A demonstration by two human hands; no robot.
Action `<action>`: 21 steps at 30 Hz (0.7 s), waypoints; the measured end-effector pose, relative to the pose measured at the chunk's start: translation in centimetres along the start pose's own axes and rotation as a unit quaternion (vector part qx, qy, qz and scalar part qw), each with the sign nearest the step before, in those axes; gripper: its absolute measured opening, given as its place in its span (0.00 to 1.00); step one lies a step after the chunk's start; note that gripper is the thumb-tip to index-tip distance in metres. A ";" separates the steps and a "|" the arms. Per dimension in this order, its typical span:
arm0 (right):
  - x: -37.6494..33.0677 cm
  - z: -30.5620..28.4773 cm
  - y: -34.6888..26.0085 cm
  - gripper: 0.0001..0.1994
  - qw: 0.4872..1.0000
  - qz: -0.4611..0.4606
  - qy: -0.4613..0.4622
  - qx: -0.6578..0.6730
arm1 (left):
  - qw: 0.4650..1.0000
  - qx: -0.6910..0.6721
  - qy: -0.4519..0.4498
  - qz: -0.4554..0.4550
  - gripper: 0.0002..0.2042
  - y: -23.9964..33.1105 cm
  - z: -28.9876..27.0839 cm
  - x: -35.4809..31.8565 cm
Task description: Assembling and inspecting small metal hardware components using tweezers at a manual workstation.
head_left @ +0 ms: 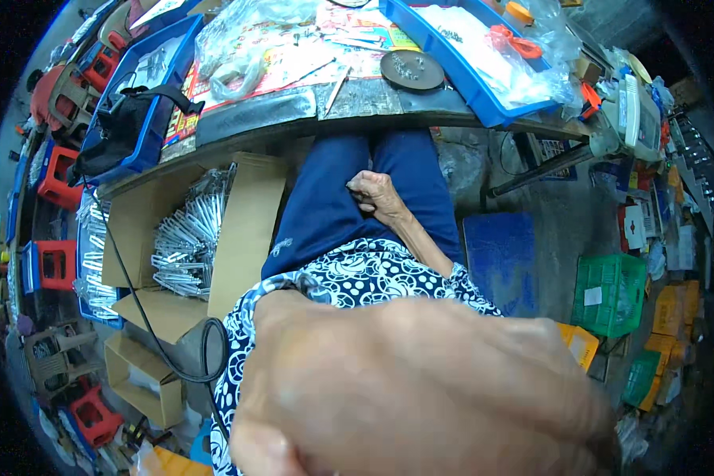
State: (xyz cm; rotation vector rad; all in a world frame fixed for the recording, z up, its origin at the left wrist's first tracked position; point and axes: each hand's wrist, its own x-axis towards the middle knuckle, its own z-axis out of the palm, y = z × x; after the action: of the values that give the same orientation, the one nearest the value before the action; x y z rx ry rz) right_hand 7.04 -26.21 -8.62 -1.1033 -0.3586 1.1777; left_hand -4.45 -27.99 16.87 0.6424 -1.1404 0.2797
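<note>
My left hand (428, 381) is raised very close to the head camera and fills the lower middle, blurred. Its fingertips are out of sight, so whether it holds anything does not show. Lower down on my lap rests my right hand (381, 197), its fingers curled into a loose fist over dark blue trousers (317, 198). Nothing shows in that fist. Beyond it, on the table, are a dark round dish (412, 70) with small shiny parts and a thin pen-like stick (338, 89).
Blue trays stand at the left (144, 135) and right (484, 87) of the table (254, 117). An open cardboard box (250, 206) beside my legs holds many silvery sticks (186, 246). A black cable (127, 278) hangs over it. A green crate (608, 293) sits at right.
</note>
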 end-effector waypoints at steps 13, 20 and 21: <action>0.1 -0.3 0.5 0.04 1.000 -0.003 0.003 -0.017 | 0.999 0.039 -0.009 0.027 0.15 0.3 -1.0 -0.9; 0.3 -0.1 0.2 0.03 1.000 0.006 0.011 -0.016 | 0.997 0.067 0.011 0.043 0.15 0.7 -1.2 -1.8; 0.1 0.1 0.1 0.03 1.000 0.010 0.015 -0.014 | 0.997 0.069 0.014 0.044 0.15 0.6 -1.1 -1.9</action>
State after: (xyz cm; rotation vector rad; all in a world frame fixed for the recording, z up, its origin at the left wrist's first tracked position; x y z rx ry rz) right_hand 6.92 -26.10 -8.62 -1.1500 -0.3423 1.1764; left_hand -4.70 -26.57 15.05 0.7078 -1.1310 0.4438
